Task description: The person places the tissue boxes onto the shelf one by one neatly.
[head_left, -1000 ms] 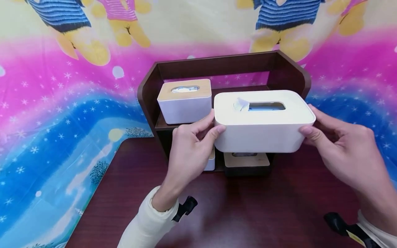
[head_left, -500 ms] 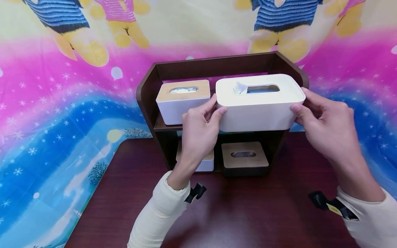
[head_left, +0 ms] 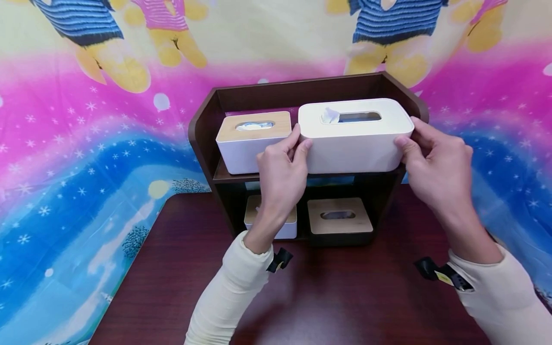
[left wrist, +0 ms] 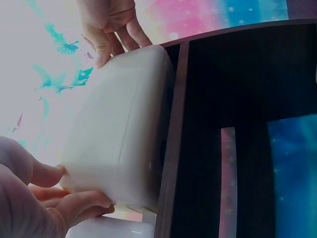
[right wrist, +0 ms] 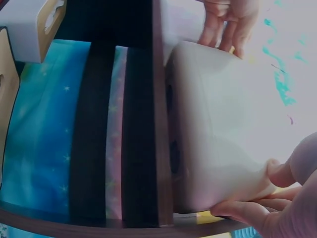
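A long white tissue box [head_left: 353, 151] with an oval slot and a tuft of tissue is held level at the upper shelf of a dark brown rack [head_left: 302, 92]. My left hand [head_left: 282, 175] grips its left end, thumb on the front face. At the opposite end my right hand [head_left: 440, 167] grips the box the same way. In the left wrist view the white box [left wrist: 106, 119] lies close along the shelf board's edge; whether its base touches the board I cannot tell. Just left of it stands a white tissue box with a wooden lid [head_left: 230, 136].
On the lower level sit a small white box with a wooden lid [head_left: 289, 230] and a black box with a wooden lid [head_left: 345, 225]. The rack stands on a dark red-brown table [head_left: 172, 278]. A printed cloth [head_left: 108, 191] hangs behind.
Both hands have carried the long white tissue box forward, away from me, from in front of the rack to its upper shelf. The lower boxes have come into fuller view.
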A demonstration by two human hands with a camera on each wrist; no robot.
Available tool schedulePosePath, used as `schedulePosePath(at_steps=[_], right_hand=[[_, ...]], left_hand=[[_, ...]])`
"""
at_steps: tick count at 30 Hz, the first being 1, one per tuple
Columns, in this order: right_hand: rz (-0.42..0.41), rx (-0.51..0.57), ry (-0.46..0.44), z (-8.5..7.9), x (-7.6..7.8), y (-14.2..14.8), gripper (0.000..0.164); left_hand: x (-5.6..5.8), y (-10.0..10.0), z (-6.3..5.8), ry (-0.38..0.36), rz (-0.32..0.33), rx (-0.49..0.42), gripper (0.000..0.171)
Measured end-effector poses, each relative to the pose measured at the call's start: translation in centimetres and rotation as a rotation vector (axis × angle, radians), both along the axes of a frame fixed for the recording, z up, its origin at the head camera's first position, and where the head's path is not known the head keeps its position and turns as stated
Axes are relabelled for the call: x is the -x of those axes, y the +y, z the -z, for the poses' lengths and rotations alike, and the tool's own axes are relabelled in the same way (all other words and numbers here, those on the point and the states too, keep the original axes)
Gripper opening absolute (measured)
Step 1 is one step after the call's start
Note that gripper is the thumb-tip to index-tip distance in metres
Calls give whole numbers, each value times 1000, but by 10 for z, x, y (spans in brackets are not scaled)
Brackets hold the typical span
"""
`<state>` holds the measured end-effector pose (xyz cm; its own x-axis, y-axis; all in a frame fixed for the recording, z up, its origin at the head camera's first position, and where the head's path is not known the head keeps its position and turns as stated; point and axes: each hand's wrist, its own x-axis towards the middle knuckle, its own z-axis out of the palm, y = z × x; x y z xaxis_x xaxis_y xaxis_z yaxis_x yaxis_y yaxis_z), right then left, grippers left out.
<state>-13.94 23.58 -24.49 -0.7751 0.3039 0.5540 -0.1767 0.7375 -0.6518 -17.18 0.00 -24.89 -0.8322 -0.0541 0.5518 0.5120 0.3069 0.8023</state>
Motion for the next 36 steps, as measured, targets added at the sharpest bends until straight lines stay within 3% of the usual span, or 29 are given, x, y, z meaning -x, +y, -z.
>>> schedulePosePath(at_steps=[4, 25, 31, 36], right_hand=[[42, 16, 18, 2, 7, -8, 50], [35, 47, 45, 10, 27, -15, 47], [41, 50, 12, 10, 24, -16, 50], [7, 67, -47, 9, 19, -14, 63]], left_hand=[[4, 1, 1, 4, -26, 8, 45], [15, 7, 11, 35, -104, 55, 46], [15, 7, 11, 41, -100, 71, 48], [13, 5, 11, 26, -53, 100, 60]])
